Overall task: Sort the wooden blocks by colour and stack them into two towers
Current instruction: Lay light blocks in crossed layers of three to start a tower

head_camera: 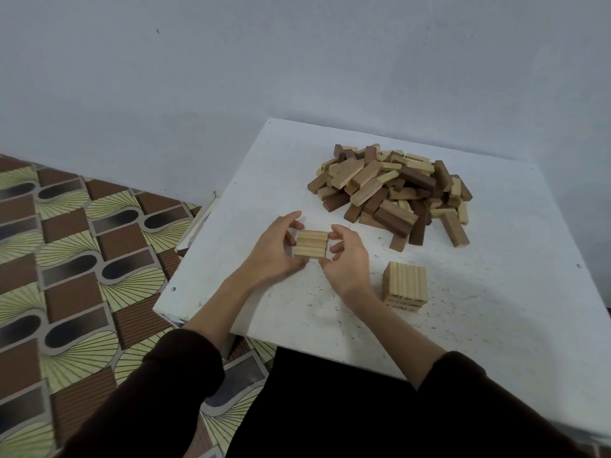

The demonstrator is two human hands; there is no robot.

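Three light wooden blocks (310, 243) lie side by side as one flat row near the middle of the white table (496, 292). My left hand (276, 247) grips the row's left end, and my right hand (347, 256) grips its right end, fingers curled around the block ends. To the right stands a short tower of light blocks (406, 285), just beyond my right wrist. Behind, a mixed pile of light and dark brown blocks (393, 190) covers the far part of the table.
A pale wall rises close behind the table. The table's left edge (198, 239) drops to a patterned brown and cream floor (76, 266). My dark-clothed lap sits under the table's near edge.
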